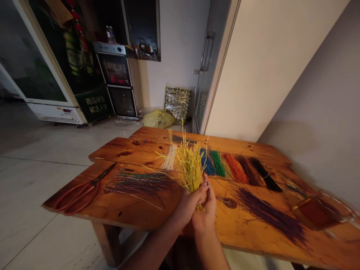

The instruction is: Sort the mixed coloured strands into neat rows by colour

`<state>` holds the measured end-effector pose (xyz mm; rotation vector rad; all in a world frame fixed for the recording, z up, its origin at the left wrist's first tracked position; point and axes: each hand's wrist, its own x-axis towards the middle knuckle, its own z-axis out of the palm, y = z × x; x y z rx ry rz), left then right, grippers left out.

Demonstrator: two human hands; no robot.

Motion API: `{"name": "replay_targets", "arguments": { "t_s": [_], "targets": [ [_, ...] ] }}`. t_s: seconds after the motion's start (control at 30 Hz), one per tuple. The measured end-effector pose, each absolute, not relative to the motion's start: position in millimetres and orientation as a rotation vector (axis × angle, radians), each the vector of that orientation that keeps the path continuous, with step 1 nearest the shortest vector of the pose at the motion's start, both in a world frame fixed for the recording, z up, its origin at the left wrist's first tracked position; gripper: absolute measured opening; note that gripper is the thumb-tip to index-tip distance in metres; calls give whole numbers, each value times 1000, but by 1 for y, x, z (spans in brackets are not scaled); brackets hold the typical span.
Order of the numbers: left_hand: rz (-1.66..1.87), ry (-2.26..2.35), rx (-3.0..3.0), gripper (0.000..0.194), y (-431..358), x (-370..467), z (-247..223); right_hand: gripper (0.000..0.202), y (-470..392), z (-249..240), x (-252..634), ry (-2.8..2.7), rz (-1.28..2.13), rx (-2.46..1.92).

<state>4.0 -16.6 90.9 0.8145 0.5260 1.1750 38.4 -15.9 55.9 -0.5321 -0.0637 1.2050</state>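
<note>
A bundle of thin yellow strands (191, 165) stands upright above the table, fanned out at its top. My left hand (191, 200) is closed round its lower part. My right hand (207, 210) closes on the same part from the other side, and the short lower ends poke out between the hands. Behind the bundle lie white strands (169, 159), blue strands (207, 163) and green strands (218, 164). Mixed dark strands (143, 181) lie to the left, and a bunch of purple strands (270, 215) to the right.
Large red-handled scissors (81, 191) lie at the wooden table's (135, 213) left end. Orange (235, 167), brown (250, 170) and black strands (264, 173) lie at the back right. An amber container (317, 212) stands at the right. Beyond are a yellow bag (158, 119) and a cabinet (119, 80).
</note>
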Motion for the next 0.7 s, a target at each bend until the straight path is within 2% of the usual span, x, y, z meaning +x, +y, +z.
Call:
{"name": "replay_targets", "arguments": {
  "t_s": [0.2, 0.47, 0.7],
  "targets": [
    [1193, 456, 852, 46, -13, -2, 95, 26, -22, 58, 46, 4, 1261, -446],
    [1169, 512, 762, 31, -18, -4, 100, 39, -26, 65, 42, -143, 1437, -348],
    [1300, 470, 851, 41, -10, -8, 100, 43, -34, 77, 30, -232, 1381, -393]
  ]
}}
